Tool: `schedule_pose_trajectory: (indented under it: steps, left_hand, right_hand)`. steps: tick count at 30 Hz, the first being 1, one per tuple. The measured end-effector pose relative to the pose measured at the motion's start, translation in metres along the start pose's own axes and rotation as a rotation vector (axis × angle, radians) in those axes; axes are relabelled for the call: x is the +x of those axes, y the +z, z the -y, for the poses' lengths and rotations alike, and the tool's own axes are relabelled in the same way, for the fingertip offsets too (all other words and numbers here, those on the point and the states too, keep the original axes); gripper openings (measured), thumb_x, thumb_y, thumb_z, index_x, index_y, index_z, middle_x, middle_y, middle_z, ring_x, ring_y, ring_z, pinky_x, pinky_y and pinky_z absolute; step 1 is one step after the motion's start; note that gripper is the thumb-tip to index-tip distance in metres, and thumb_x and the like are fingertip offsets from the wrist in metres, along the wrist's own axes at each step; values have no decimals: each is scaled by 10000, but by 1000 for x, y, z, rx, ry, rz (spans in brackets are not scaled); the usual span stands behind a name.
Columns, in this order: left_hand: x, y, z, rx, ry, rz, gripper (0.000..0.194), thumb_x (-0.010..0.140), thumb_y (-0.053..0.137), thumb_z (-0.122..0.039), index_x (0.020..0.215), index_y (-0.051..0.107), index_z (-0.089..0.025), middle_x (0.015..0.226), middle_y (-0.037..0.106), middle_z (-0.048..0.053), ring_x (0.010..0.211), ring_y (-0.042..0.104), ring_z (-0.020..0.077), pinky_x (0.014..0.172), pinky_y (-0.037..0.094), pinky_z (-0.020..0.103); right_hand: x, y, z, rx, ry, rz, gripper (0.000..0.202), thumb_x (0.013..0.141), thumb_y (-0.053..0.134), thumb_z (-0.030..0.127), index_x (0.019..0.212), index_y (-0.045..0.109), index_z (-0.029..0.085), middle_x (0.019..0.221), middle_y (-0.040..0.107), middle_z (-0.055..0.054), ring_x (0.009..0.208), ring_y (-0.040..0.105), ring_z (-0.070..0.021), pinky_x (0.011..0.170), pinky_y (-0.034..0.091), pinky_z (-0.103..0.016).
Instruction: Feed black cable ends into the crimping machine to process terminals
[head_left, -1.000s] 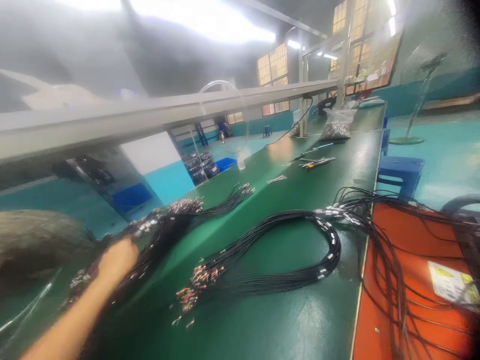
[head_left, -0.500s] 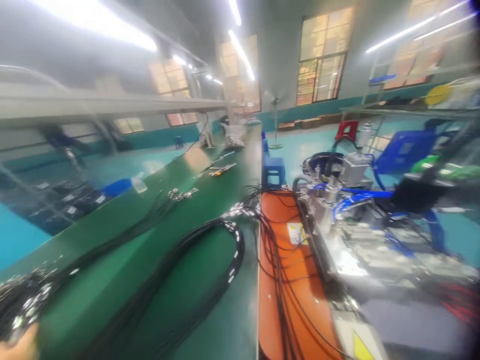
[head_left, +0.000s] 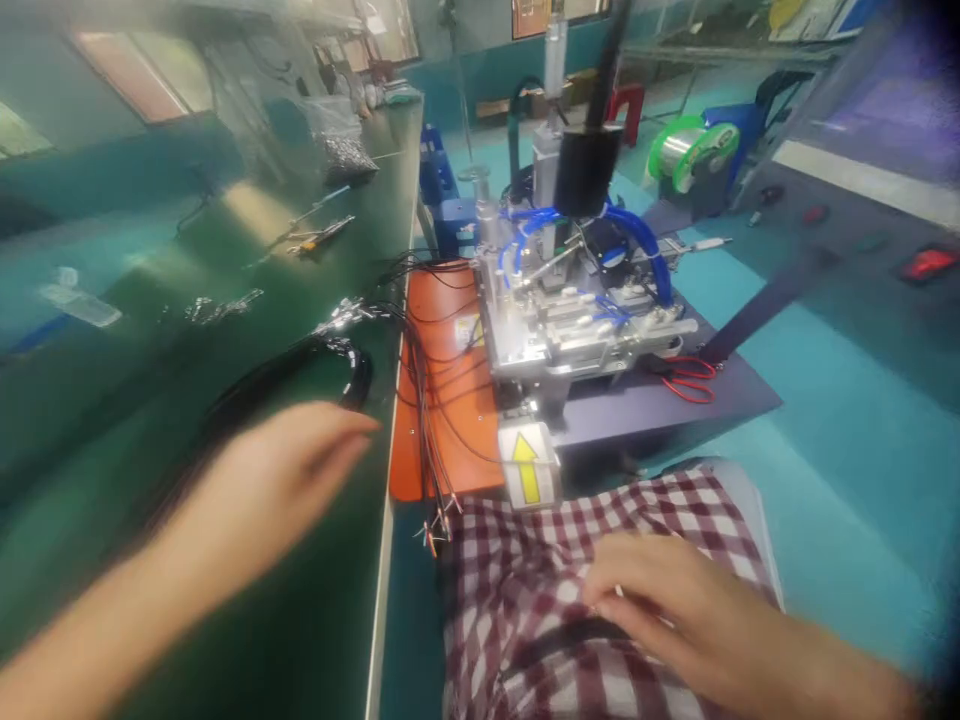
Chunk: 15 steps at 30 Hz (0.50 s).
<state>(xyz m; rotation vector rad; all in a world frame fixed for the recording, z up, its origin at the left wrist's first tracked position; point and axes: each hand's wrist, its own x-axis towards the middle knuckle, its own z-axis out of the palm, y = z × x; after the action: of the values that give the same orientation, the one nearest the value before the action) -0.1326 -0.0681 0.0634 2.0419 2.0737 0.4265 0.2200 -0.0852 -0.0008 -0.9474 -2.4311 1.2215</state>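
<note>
Here's the left hand [head_left: 277, 470], blurred over the green tabletop [head_left: 300, 630], left of the orange board [head_left: 450, 435], fingers nearly together; I can't tell if they meet. The right hand [head_left: 667, 590], well apart from it, is half curled over the maroon-and-white checked cloth [head_left: 525, 575], near side and right of the board; its grip can't be told. And the thin black cables [head_left: 424, 400]! They lie across the board, long axis far to near, bare ends pointing toward the wearer past its near-left corner. The looped black cable bundle [head_left: 360, 375] sits left of the board, just beyond the left hand, slanting near-left; contact is unclear. Bare green tabletop lies near side of that hand, the pale table edge [head_left: 380, 590] bounding it, while the yellow-arrow white block [head_left: 530, 468] crowds the board's near-right corner.
</note>
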Motion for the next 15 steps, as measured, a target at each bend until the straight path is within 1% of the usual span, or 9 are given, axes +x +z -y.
schedule_pose_trajectory:
  steps: [1,2,3,4,5,7,9,12,15]
  left_hand:
    - [5,14,-27,8,215,155,241,880,501,-359,989,680,-239,1010,676,20,940,590,218,875,456,351]
    - [9,31,-50,10,372,240,233,896,473,-312,1008,658,-226,1010,667,47,940,578,224,856,455,359]
    - [13,49,-68,14,456,302,233,908,447,-253,1059,620,-216,1037,650,65,955,561,229,844,448,369]
    - [16,66,-81,11,500,315,218,909,431,-204,1057,592,-211,1028,635,68,929,550,223,817,444,369]
    - [18,81,-88,4,511,305,193,904,432,-177,1033,574,-200,1011,619,70,915,537,223,807,436,372]
    - [22,103,-93,1,495,298,126,900,433,-166,923,555,-189,938,591,71,872,509,229,762,420,371]
    - [26,112,-89,-25,483,306,138,910,414,-166,825,519,-192,868,558,58,823,489,217,718,408,349]
    - [28,110,-82,-88,467,309,181,941,382,-202,783,470,-202,815,527,34,763,477,189,675,397,319]
    - [27,103,-78,-184,380,287,165,967,360,-257,845,460,-210,763,521,5,666,471,157,618,392,288]
  right_hand:
    - [-3,-3,-4,27,7,-7,213,962,423,184,958,630,233,896,670,-17,814,626,-160,737,478,-273]
    - [-6,-5,-9,59,19,-18,217,971,416,198,955,629,229,888,666,-16,807,619,-157,733,470,-269]
    - [-8,-7,-14,94,37,-38,219,976,412,210,939,627,223,875,662,-14,793,612,-151,726,463,-264]
    - [-8,-8,-21,125,67,-65,219,978,416,223,915,625,218,860,658,-11,779,605,-147,719,456,-260]
    - [-7,-9,-27,153,103,-97,217,977,421,228,898,623,212,849,657,-8,768,600,-143,713,451,-256]
    - [-3,-9,-38,190,184,-158,210,961,443,232,857,623,202,802,651,-2,717,583,-139,654,436,-248]
    - [6,-8,-47,212,235,-198,197,942,462,232,843,629,195,750,641,2,664,561,-138,595,417,-244]
    - [25,-10,-50,223,264,-267,161,915,488,221,866,639,190,711,624,7,618,544,-133,557,405,-240]
    - [48,-14,-43,221,272,-375,140,904,508,239,903,642,198,703,613,12,611,548,-134,547,418,-234]
